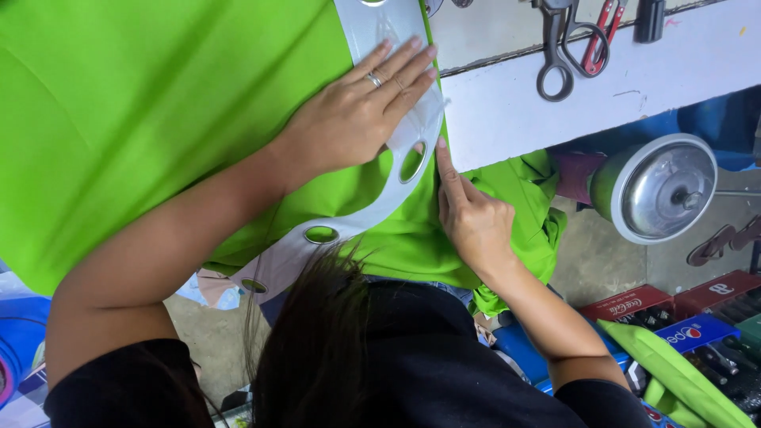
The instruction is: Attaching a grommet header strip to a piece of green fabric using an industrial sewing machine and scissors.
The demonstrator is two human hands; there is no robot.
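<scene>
on the white tabletop (507,111), bright green fabric (143,119) lies spread flat, its edge hanging over the near side. a white curved pattern template (372,28) with oval holes rests on the fabric. the left hand (357,111), fingers extended and flat, presses down on the template, gripping nothing. the right hand (472,218), index finger extended and the others curled, touches the template's outer edge. scissors (555,47) lie well apart at the tabletop's far edge.
</scene>
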